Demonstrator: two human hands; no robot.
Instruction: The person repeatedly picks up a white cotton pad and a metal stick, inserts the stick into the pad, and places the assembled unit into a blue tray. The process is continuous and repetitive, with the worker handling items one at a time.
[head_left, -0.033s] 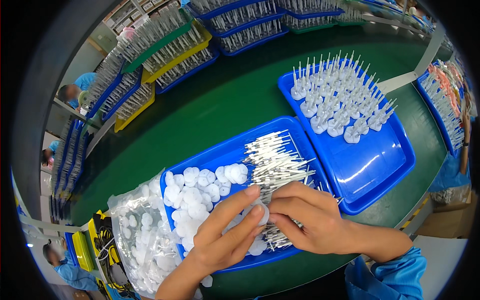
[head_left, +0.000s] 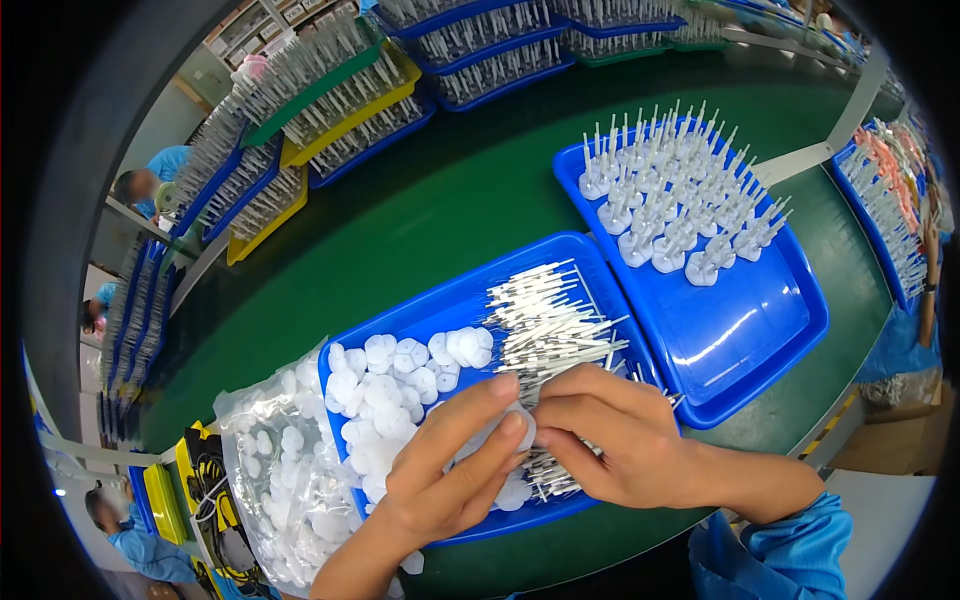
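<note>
My left hand pinches a translucent white plastic disc between thumb and fingers, above the front blue tray. My right hand is closed in a pinch against the disc's right edge; its fingertips hide whatever is between them. Under and left of my left hand lies a heap of similar white discs in that tray. Beyond my fingers, a pile of thin white sticks with narrow metal-looking ends fills the tray's right part.
A second blue tray adjoins at the right, holding several upright sticks on disc bases. A clear bag of discs lies left. Stacked filled trays line the green table's far side. People in blue work at the left.
</note>
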